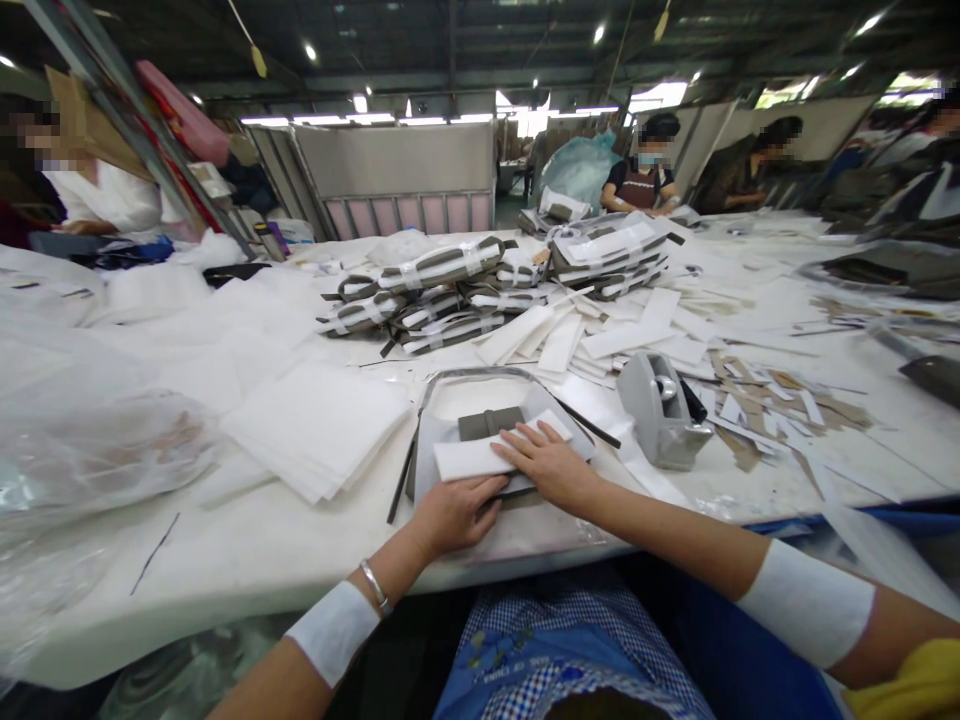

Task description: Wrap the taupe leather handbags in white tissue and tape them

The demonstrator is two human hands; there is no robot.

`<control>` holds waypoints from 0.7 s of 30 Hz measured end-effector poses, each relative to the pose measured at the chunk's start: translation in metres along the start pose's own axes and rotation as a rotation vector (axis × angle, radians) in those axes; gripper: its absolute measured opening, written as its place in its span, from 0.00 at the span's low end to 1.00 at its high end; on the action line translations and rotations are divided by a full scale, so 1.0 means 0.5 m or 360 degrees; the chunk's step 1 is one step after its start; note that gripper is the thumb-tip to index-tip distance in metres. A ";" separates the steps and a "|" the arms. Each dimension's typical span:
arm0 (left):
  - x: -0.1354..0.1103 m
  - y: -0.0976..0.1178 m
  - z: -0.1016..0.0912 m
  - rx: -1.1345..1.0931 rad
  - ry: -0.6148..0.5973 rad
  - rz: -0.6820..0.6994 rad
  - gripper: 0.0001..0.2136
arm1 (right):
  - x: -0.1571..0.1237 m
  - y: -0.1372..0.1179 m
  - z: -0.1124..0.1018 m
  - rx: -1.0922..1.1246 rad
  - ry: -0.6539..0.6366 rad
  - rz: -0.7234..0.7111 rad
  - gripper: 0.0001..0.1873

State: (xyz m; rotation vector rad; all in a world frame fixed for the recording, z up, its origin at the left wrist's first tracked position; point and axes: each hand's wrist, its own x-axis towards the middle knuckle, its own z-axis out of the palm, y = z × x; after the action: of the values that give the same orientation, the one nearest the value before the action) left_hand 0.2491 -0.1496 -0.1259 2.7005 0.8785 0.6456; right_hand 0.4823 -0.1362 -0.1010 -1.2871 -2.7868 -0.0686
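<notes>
Worktable [277, 545]; right hand [553, 468] on white strip [466, 458]; left hand [456, 514] alongside

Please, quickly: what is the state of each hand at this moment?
Left hand: fingers bent at the near edge of the white strip; gripping or not cannot be told.
Right hand: open, fingers laid on top of the white strip.
</notes>
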 end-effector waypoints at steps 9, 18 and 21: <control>0.036 0.068 -0.039 0.0029 0.0404 -0.0173 0.16 | -0.008 -0.010 0.019 0.0096 0.0141 0.0116 0.29; 0.045 0.012 0.083 0.0345 0.0247 -0.0096 0.36 | -0.054 -0.005 0.004 -0.0079 0.0319 -0.0098 0.17; 0.036 0.008 0.082 0.0342 0.0170 -0.0059 0.34 | -0.161 -0.006 -0.023 0.0086 0.0531 0.0006 0.16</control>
State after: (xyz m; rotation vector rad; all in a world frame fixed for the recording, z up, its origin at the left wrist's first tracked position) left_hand 0.2837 -0.1449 -0.1546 2.8516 1.0790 0.7318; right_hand 0.5327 -0.2000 -0.0961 -1.1479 -2.4862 -0.1876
